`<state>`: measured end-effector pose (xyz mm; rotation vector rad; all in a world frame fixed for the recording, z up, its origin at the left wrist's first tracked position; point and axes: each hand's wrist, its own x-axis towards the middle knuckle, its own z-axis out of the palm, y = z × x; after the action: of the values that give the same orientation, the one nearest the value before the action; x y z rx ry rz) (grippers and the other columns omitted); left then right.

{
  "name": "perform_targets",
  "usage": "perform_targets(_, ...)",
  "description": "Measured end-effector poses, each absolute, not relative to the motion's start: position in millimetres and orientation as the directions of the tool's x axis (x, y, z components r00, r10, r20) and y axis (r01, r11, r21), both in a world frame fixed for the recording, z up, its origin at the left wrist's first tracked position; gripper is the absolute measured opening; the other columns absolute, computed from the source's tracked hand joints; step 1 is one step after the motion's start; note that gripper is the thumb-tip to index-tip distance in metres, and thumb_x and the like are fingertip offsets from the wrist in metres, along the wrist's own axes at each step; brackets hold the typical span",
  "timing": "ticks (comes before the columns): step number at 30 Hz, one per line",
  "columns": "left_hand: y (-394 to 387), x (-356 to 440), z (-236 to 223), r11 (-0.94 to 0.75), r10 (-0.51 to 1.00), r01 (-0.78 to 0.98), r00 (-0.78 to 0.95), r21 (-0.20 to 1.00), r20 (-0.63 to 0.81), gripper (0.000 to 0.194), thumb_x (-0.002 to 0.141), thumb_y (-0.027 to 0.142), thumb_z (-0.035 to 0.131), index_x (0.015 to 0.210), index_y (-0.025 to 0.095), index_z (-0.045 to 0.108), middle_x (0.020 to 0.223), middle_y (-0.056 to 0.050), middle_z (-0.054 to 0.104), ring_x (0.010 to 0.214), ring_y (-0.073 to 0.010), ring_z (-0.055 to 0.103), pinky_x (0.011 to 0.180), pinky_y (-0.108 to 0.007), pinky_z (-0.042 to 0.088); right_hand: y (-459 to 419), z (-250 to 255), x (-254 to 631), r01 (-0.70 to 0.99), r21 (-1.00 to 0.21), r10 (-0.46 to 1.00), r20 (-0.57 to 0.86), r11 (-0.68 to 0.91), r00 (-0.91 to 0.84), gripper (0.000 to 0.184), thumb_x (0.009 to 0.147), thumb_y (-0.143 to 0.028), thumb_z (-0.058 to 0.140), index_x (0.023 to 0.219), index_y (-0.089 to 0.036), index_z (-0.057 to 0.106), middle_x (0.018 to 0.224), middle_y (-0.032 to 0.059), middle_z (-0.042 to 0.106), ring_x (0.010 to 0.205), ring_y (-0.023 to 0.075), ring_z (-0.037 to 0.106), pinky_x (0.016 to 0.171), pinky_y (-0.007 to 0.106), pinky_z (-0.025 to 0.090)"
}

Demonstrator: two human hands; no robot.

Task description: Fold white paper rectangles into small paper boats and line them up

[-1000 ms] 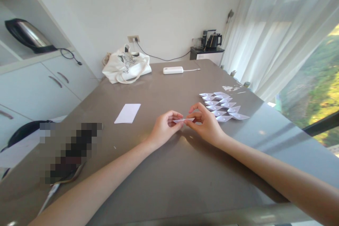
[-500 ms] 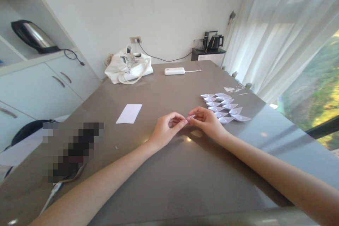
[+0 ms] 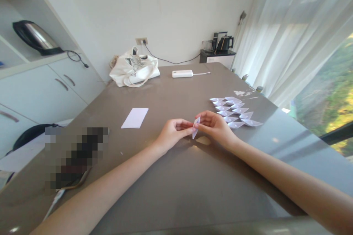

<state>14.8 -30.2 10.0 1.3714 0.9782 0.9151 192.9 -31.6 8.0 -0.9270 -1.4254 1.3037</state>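
Note:
A small folded white paper boat (image 3: 196,126) is pinched between my two hands above the middle of the table, its long points running up and down. My left hand (image 3: 178,132) grips it from the left with thumb and fingertips. From the other side, my right hand (image 3: 213,126) holds it the same way; the fingers cover part of its folds. Just beyond my right hand, several finished paper boats (image 3: 230,112) sit in close rows. Left of my hands lies a short stack of white paper sheets (image 3: 135,118).
A white bag (image 3: 135,69) and a white power bank (image 3: 182,73) with a short cable lie at the table's far side. A blurred-out dark object (image 3: 79,158) with a cable is at the left edge. White scraps (image 3: 242,93) lie beyond the boats.
The folded paper has turned between my fingers, from nearly edge-on to upright with more of its face showing. Both hands stay in about the same place.

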Motion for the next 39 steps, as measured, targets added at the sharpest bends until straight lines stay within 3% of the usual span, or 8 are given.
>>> perform_targets(6, -29, 14, 11, 0.079, 0.93, -0.017, 0.362, 0.997, -0.067, 0.026, 0.061, 0.027, 0.079, 0.078, 0.011, 0.065, 0.078, -0.004, 0.07, 0.073, -0.0137, 0.064, 0.077, -0.028, 0.048, -32, 10, 192, -0.071, -0.991, 0.95, 0.129, 0.114, -0.284, 0.036, 0.065, -0.034, 0.077, 0.089, -0.016, 0.057, 0.083, 0.0047, 0.066, 0.078, 0.0156, 0.065, 0.078, 0.033, 0.053)
perform_targets(10, -28, 14, 11, 0.067, 0.937, -0.001, 0.344, 0.998, -0.062, 0.028, 0.06, 0.028, 0.079, 0.076, 0.011, 0.064, 0.075, -0.003, 0.068, 0.07, -0.0131, 0.062, 0.072, -0.026, 0.047, -35, 10, 193, -0.003, -0.972, 0.938, 0.227, 0.234, -0.261, 0.03, 0.07, -0.036, 0.073, 0.085, -0.018, 0.054, 0.079, 0.0025, 0.066, 0.073, 0.016, 0.066, 0.071, 0.032, 0.055)
perform_targets(14, -26, 14, 9, 0.077, 0.94, -0.014, 0.333, 0.997, -0.068, 0.029, 0.06, 0.029, 0.08, 0.077, 0.011, 0.065, 0.075, -0.003, 0.068, 0.067, -0.0114, 0.061, 0.069, -0.025, 0.046, -40, 14, 195, 0.281, -0.82, 0.859, 0.422, 0.498, -0.29, 0.012, 0.08, -0.03, 0.063, 0.081, -0.018, 0.063, 0.085, 0.0048, 0.066, 0.075, 0.0158, 0.065, 0.068, 0.028, 0.055)
perform_targets(18, -24, 12, 7, 0.108, 0.936, -0.046, 0.342, 0.993, -0.086, 0.031, 0.059, 0.03, 0.081, 0.078, 0.011, 0.066, 0.075, -0.003, 0.068, 0.067, -0.0108, 0.06, 0.069, -0.024, 0.046, -42, 18, 198, 0.419, -0.682, 0.8, 0.496, 0.6, -0.338, 0.013, 0.082, -0.026, 0.059, 0.089, -0.02, 0.069, 0.095, 0.0065, 0.066, 0.074, 0.0152, 0.064, 0.065, 0.026, 0.054)
perform_targets(28, -21, 6, 1, 0.231, 0.883, -0.098, 0.438, 0.968, -0.166, 0.034, 0.056, 0.03, 0.083, 0.079, 0.011, 0.067, 0.075, -0.004, 0.071, 0.07, -0.0123, 0.064, 0.074, -0.026, 0.048, -46, 16, 198, 0.6, -0.476, 0.751, 0.545, 0.644, -0.374, 0.013, 0.082, -0.026, 0.06, 0.089, -0.023, 0.07, 0.098, 0.0047, 0.069, 0.081, 0.017, 0.065, 0.066, 0.024, 0.051)
perform_targets(39, -23, 8, 8, 0.274, 0.875, -0.101, 0.438, 0.956, -0.204, 0.033, 0.057, 0.029, 0.083, 0.077, 0.009, 0.067, 0.072, -0.005, 0.069, 0.068, -0.0119, 0.064, 0.073, -0.026, 0.051, -47, 13, 197, 0.665, -0.444, 0.771, 0.542, 0.601, -0.335, 0.015, 0.082, -0.028, 0.06, 0.091, -0.024, 0.072, 0.1, 0.004, 0.07, 0.08, 0.0176, 0.067, 0.066, 0.025, 0.05)
